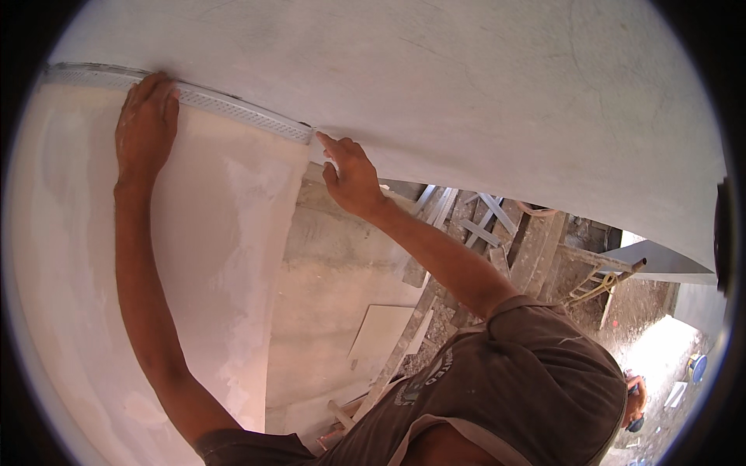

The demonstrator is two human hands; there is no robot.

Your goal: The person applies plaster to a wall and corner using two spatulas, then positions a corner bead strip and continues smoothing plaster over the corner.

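Observation:
A pale, perforated metal strip (241,109) runs along the corner where the plastered wall panel (210,256) meets the smooth grey surface (505,85) above. My left hand (148,124) is on the strip toward its left part, fingers together and bent over it; the fingertips are partly in shadow. My right hand (350,175) is at the strip's right end, index finger reaching to the tip, thumb held apart and the other fingers loosely bent, holding nothing that I can see.
Below right lie wooden planks (536,241), metal channels (497,213) and rubble. A board offcut (381,334) shows beside the panel. A ladder-like frame (594,287) stands at the right. Another person (633,400) is low at the far right, near a blue bucket (696,368).

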